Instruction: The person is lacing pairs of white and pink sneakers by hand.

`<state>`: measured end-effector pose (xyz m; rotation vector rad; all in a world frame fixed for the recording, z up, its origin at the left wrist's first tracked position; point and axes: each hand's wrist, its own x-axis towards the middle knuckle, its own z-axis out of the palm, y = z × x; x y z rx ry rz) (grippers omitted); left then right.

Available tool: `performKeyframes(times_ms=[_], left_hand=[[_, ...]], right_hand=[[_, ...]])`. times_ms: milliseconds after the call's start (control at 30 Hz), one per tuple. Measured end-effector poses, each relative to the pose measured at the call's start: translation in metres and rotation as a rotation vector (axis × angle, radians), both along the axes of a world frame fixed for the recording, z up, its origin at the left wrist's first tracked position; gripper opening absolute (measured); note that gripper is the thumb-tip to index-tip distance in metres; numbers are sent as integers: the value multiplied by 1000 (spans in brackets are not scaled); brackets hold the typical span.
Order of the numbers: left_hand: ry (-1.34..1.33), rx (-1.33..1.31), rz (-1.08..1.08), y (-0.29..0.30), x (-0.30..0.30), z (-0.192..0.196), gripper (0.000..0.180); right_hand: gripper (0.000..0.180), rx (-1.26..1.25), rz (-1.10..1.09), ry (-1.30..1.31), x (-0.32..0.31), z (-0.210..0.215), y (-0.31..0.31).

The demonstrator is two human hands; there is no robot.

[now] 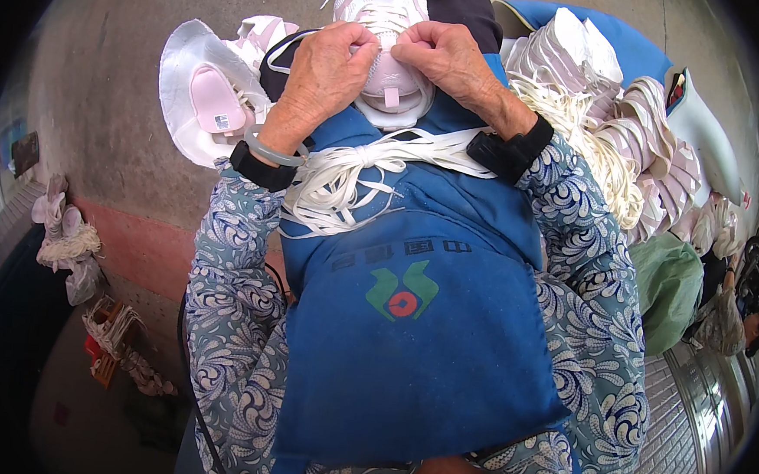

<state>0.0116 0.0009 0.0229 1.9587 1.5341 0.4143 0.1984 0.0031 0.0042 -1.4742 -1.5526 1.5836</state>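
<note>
You're prob. lacing the shoe (pixel 393 80), L hand (pixel 331 67) & R hand (pixel 452 66) apparently pinching lace (pixel 388 15); next needs even tension.

Loose white laces across a blue apron (pixel 423 370)

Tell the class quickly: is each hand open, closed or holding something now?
Left hand: closed in a pinch at the pink and white shoe; what it pinches cannot be told.
Right hand: likewise pinched closed at the shoe; hold unclear.
</note>
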Motion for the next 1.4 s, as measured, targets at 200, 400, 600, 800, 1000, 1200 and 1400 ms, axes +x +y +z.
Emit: performKeyframes(times_ms=[200,400,600,800,1000,1200,1400], left_hand=[[-45,144,-79,-6,-4,-2,16],[24,247,-49,-4,3,1,13],[110,262,-50,-5,2,-5,15],[79,178,-52,1,-1,-5,16],[103,206,-60,-1,0,-3,16],[35,170,-10,2,-1,-5,20],[-101,118,149,3,-39,8,25]], right_hand=[[21,187,-86,-43,-2,3,-4],[15,444,-69,-175,-5,0,-7],[15,449,-31,-190,-6,3,-7],[15,609,25,-283,-6,0,-6],[16,697,71,-334,-8,3,-6],[16,728,107,-349,-5,1,-3],[13,222,-128,289,48,11,5]])
